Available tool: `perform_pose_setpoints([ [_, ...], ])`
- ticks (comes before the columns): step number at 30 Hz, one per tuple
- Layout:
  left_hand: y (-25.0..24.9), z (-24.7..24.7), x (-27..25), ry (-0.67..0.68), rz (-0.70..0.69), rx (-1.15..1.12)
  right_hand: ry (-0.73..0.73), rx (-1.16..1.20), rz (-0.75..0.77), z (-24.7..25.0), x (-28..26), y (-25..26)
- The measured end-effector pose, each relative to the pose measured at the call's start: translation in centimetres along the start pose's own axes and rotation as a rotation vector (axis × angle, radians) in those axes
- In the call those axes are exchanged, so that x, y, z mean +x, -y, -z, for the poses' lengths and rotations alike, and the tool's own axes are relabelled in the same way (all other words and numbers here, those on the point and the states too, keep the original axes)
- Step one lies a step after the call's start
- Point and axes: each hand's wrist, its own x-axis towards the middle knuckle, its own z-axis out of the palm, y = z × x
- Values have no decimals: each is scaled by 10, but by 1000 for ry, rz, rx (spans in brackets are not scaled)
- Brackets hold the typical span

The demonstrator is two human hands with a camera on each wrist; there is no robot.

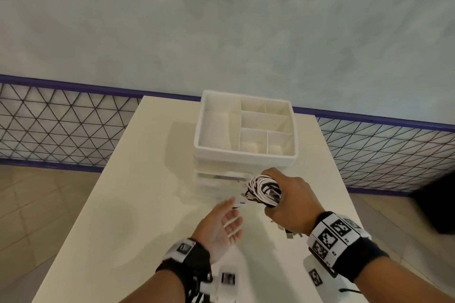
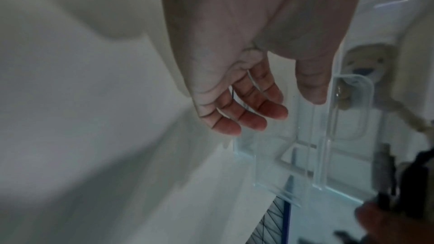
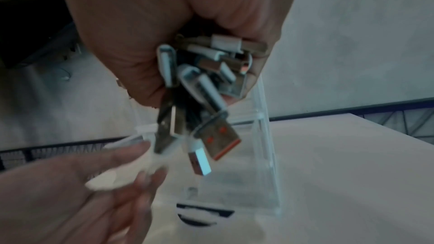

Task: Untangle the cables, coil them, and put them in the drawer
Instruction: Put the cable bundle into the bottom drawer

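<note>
My right hand [image 1: 283, 202] grips a coiled bundle of black and white cables [image 1: 264, 190] just in front of the white drawer unit [image 1: 221, 179]. USB plugs [image 3: 211, 136] hang out below the fist in the right wrist view. My left hand [image 1: 221, 224] hovers palm up to the left of the bundle, fingers [image 2: 246, 114] straight and holding nothing. A clear pulled-out drawer [image 2: 305, 155] lies just beyond the left fingertips. A black cable [image 3: 204, 216] lies inside the clear drawer [image 3: 258, 173].
A white divided organiser tray [image 1: 204, 135] forms the top of the drawer unit, on a cream table [image 1: 123, 204]. A wire mesh fence [image 1: 61, 125] with a purple rail runs behind the table. A dark object [image 1: 438, 204] sits on the floor at right.
</note>
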Motion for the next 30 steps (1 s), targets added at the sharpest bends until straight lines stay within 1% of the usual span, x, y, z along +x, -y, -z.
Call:
perform_pose_setpoints([
  [2, 15, 8, -13, 6, 26, 33, -35, -25, 66, 5, 6, 5],
  [3, 21, 10, -20, 12, 42, 39, -30, -59, 106, 5, 10, 10],
  [6, 27, 11, -37, 27, 72, 107, 79, -221, 214, -8, 27, 25],
  [8, 18, 8, -51, 25, 73, 297, 163, -292, 246, -24, 38, 31],
  [10, 0, 6, -65, 67, 13, 589, 243, -292, 226, -39, 45, 32],
  [11, -11, 4, -71, 105, -73, 723, 284, -277, 212, -45, 48, 31],
  [12, -23, 1, -76, 134, -196, 819, 315, -270, 207, -48, 51, 30],
  [13, -35, -1, -77, 136, -353, 903, 335, -264, 209, -50, 54, 29],
  [15, -55, -7, -72, 25, -663, 1106, 387, -239, 198, -54, 61, 29],
  [16, -61, -10, -65, -34, -769, 1222, 404, -213, 193, -55, 64, 30],
  [17, -63, -12, -57, -60, -823, 1327, 412, -188, 190, -56, 66, 31],
  [18, -62, -13, -46, -55, -842, 1409, 413, -175, 182, -58, 66, 33],
  [20, -53, -12, -28, -61, -796, 1537, 407, -97, 182, -61, 66, 31],
  [21, -49, -12, -24, -94, -770, 1579, 387, -32, 187, -63, 64, 27],
  [23, -44, -10, -15, -154, -758, 1630, 345, 49, 203, -69, 60, 19],
  [25, -42, -11, -12, -161, -766, 1682, 320, 98, 204, -69, 57, 10],
  [28, -45, -12, -6, -150, -732, 1776, 343, 154, 160, -51, 49, 6],
  [29, -46, -13, -6, -144, -720, 1818, 315, 175, 161, -45, 44, 4],
  [30, -47, -14, -6, -142, -708, 1863, 242, 170, 190, -40, 34, 4],
])
